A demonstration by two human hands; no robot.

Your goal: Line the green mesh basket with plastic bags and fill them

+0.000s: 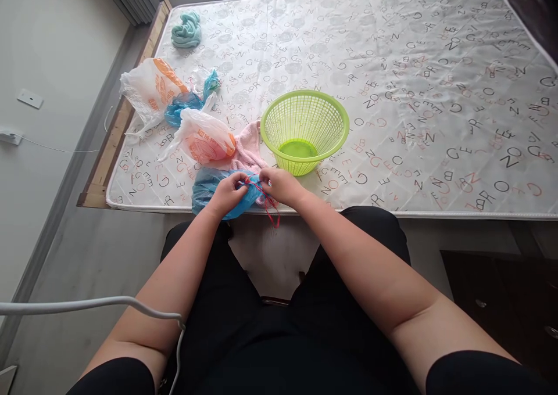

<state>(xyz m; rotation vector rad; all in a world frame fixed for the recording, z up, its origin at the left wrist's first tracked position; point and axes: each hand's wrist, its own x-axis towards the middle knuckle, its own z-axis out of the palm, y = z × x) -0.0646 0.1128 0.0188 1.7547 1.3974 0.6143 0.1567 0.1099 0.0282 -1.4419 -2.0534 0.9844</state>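
Observation:
A blue plastic bag (pixel 208 185) lies at the mattress's front edge, under both hands. My left hand (pixel 229 193) pinches red drawstring at the bag's gathered mouth. Close on its right, my right hand (pixel 281 186) has its fingers closed on the same red drawstring (pixel 271 208), whose loose loops hang down over the edge. Behind the hands lies a crumpled pink towel (pixel 248 146), partly covered by the blue bag. Just beyond my right hand stands a green plastic basket (pixel 305 125), upright, with nothing visible inside.
White plastic bags with orange print, one nearer (pixel 207 139) and one farther (pixel 152 90), lie left, with another blue bag (pixel 185 107) between them. A rolled teal towel (pixel 186 30) sits at the far left corner of the mattress (pixel 414 122). A white cable (pixel 87 306) crosses my left arm.

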